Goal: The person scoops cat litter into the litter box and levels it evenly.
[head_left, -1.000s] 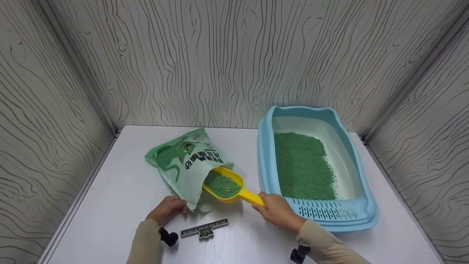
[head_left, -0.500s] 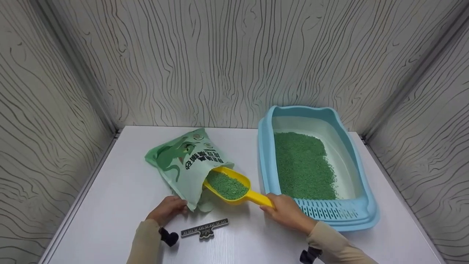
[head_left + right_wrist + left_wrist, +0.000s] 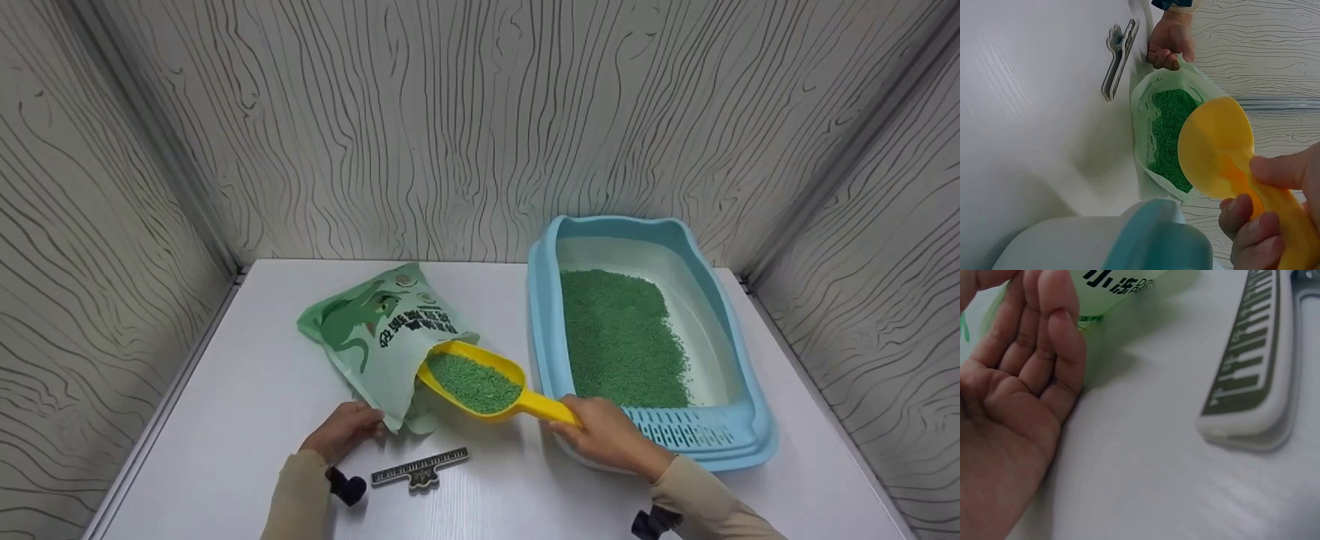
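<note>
Piano-key clip (image 3: 421,468) on white table (image 3: 225,405)

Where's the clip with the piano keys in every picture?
Head: the clip is low down, a little left of the middle.
Left wrist: the clip is big, in the upper right, partly cut off.
Right wrist: the clip is near the top, just left of the middle.
Shared landmark: the left hand shows in all three.

Open above bag (image 3: 397,322) and tub (image 3: 551,322). Passable at the back of the table (image 3: 499,292), through the gap between bag and tub. Barred farther forward by the scoop (image 3: 541,406), slanting from bag to right hand (image 3: 607,433). Hindered low by the clip (image 3: 420,470) near the left hand (image 3: 343,430).
</note>
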### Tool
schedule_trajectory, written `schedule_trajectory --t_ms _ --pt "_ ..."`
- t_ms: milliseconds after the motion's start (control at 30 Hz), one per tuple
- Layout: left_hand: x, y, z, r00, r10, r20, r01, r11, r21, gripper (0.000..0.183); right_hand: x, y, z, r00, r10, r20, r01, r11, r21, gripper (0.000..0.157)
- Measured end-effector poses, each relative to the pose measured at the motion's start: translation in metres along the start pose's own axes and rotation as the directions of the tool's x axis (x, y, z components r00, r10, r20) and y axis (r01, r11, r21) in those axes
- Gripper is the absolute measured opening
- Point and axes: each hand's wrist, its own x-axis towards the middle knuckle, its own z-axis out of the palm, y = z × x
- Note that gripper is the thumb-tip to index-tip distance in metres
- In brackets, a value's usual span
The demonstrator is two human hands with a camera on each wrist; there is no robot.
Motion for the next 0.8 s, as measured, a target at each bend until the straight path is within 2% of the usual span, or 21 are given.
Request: schedule_trajectory --t_ms 233,433,600,800 --pt "-0.003 0.007 0.004 1.0 -0.013 0.022 0.013 1.0 -0.012 0.013 -0.01 0.01 -0.012 0.999 -0.007 0.047 0.007 1.0 0.007 0.024" --pt "-0.003 0.006 0.002 1.0 -0.003 0.026 0.004 1.0 -0.022 0.014 -0.017 0.014 -0.02 0.999 -0.04 0.031 0.04 0.999 -0.002 0.024" --pt "-0.001 0.002 0.0 1.0 0.01 0.018 -0.01 1.0 0.005 0.012 -0.02 0.017 -0.027 0.999 -0.047 0.01 0.047 0.999 0.002 0.024" --pt "0.001 -0.002 0.0 0.998 0.046 0.039 -0.044 0.998 -0.043 0.013 -0.02 0.018 -0.031 0.999 -0.047 -0.014 0.048 0.999 0.024 0.025"
